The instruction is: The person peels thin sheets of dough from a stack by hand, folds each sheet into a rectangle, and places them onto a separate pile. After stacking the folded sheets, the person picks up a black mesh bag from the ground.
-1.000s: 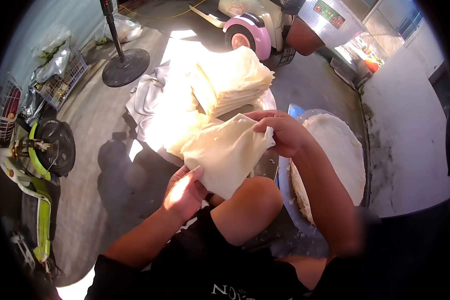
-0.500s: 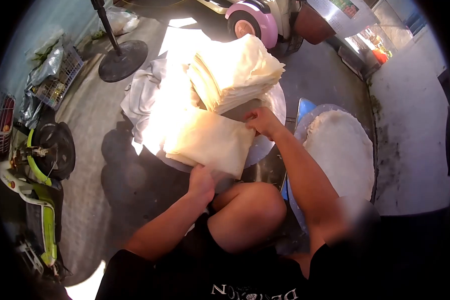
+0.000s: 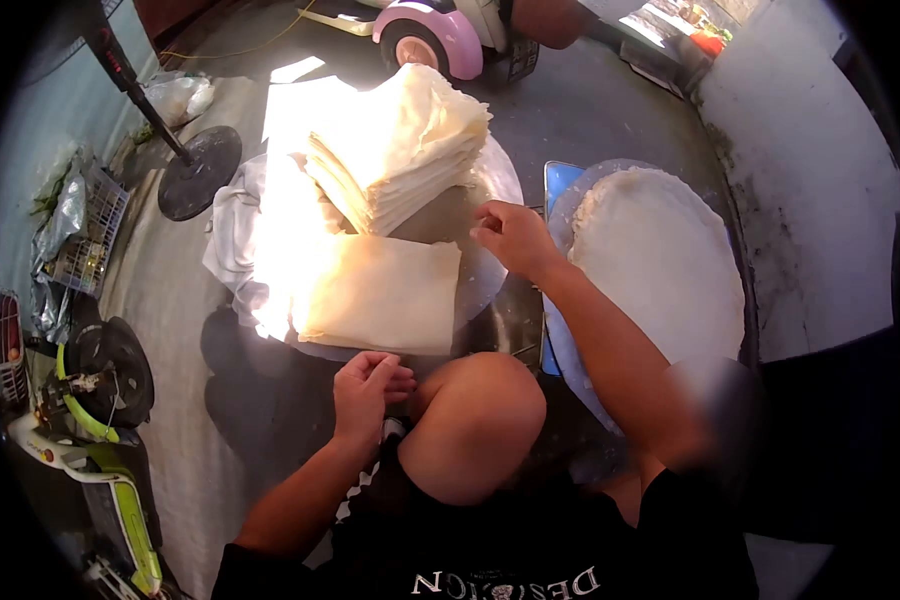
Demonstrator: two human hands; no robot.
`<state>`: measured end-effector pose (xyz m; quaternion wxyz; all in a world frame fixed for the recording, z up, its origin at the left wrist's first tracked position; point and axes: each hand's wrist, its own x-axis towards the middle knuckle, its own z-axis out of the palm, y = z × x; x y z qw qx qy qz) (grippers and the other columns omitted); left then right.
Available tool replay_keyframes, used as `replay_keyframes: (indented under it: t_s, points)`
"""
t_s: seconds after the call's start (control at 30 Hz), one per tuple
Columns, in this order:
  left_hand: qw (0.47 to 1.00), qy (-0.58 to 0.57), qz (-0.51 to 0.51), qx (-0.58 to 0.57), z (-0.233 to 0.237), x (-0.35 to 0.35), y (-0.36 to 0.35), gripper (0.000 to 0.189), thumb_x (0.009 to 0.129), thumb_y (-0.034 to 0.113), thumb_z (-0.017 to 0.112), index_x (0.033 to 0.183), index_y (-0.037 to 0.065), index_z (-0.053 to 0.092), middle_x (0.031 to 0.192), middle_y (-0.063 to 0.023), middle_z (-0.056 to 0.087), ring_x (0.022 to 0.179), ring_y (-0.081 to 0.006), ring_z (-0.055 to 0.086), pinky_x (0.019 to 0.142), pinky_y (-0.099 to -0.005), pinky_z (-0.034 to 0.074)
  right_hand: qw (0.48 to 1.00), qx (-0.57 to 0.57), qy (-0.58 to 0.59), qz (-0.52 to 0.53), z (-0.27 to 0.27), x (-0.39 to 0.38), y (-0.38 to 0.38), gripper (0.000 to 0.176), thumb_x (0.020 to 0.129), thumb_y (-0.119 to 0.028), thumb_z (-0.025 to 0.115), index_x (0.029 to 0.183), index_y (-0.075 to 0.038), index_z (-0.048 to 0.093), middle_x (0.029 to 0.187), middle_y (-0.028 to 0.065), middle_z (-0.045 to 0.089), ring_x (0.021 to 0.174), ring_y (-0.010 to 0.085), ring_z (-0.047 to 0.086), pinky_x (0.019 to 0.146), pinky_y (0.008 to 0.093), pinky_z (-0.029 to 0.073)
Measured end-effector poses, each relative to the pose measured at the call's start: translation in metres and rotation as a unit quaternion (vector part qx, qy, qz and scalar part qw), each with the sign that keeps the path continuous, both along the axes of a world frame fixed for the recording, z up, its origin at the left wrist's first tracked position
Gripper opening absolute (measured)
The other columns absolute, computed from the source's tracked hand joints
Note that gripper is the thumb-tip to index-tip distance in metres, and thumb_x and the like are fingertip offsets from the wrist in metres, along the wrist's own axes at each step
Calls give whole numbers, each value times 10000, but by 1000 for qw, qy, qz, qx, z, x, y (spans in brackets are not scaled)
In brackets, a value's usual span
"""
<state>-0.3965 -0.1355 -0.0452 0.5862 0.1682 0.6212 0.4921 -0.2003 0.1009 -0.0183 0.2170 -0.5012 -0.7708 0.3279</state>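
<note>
A folded pale sheet [image 3: 385, 295] lies flat on the near part of a round tray [image 3: 485, 285]. Behind it rises a tall stack of similar folded sheets [image 3: 410, 140], partly washed out by sunlight. My left hand [image 3: 370, 390] is just below the sheet's near edge, holding nothing, its fingers loosely curled and apart. To the right of the sheet, my right hand [image 3: 510, 236] hovers over the tray's right side, apart from the sheet. Its fingers are bent, and nothing shows between them.
On the right, a large round pale sheet [image 3: 660, 265] lies on plastic over a blue-edged surface. Bunched cloth [image 3: 235, 230] sits left of the stack. Farther left are a black stand base [image 3: 200, 172], a basket [image 3: 90, 230] and a green scooter [image 3: 130, 510]. A pink-fendered wheel [image 3: 417, 50] stands behind.
Both hands have let go of the folded sheet, which now lies flat. My left hand has drawn back toward my knee and my right hand has moved off the sheet's right corner. The view has shifted.
</note>
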Motion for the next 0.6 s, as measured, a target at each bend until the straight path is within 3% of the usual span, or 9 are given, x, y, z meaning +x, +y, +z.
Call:
replay_keyframes:
  t_s: [0.1,0.23,0.3,0.33,0.4,0.53,0.6]
  points:
    - [972,167,-58,157,18,-1,11,145,969,73,596,1088,-3,629,977,-102,703,859,-166,683,753,-281,548,999,42,-2,-23,29,64,-20,296,844,-197,697,1088,-28,690,895,127,706,822,264,678,767,374,527]
    - [949,135,-89,271,66,29,31,149,954,39,629,1091,-17,636,961,-95,711,857,-141,680,775,-264,547,983,69,-46,-162,34,180,-49,282,848,-183,683,1086,-33,692,901,109,709,841,254,681,772,372,530]
    - [911,173,-170,333,94,54,42,169,948,48,645,1104,-15,646,981,-85,712,900,-133,678,821,-259,539,961,72,-87,-254,11,255,-62,278,843,-183,686,1085,-46,700,913,103,714,844,254,679,783,372,536]
    - [907,172,-181,339,107,68,47,169,948,48,645,1104,-15,646,981,-85,712,900,-133,678,821,-259,539,943,69,-105,-309,1,292,-72,283,839,-174,685,1093,-50,702,930,104,716,869,260,682,797,375,538]
    - [850,161,-317,389,130,101,59,172,954,31,617,1120,-13,635,1050,-95,692,956,-158,675,835,-288,537,894,69,-146,-418,-15,356,-96,302,825,-151,678,1111,-56,704,1004,116,712,940,283,682,835,390,540]
    - [826,74,-393,397,145,178,83,182,959,50,623,1130,-10,637,1038,-97,698,958,-159,676,826,-287,537,784,104,-205,-577,-35,435,-142,359,796,-102,647,1149,-64,702,1228,157,646,1083,346,646,923,439,519]
    - [825,0,-452,339,158,215,92,191,964,82,624,1134,-4,639,1025,-98,705,959,-167,678,822,-294,536,763,113,-206,-603,-47,459,-150,383,776,-109,683,1157,-68,703,1186,153,667,1063,331,656,901,426,526]
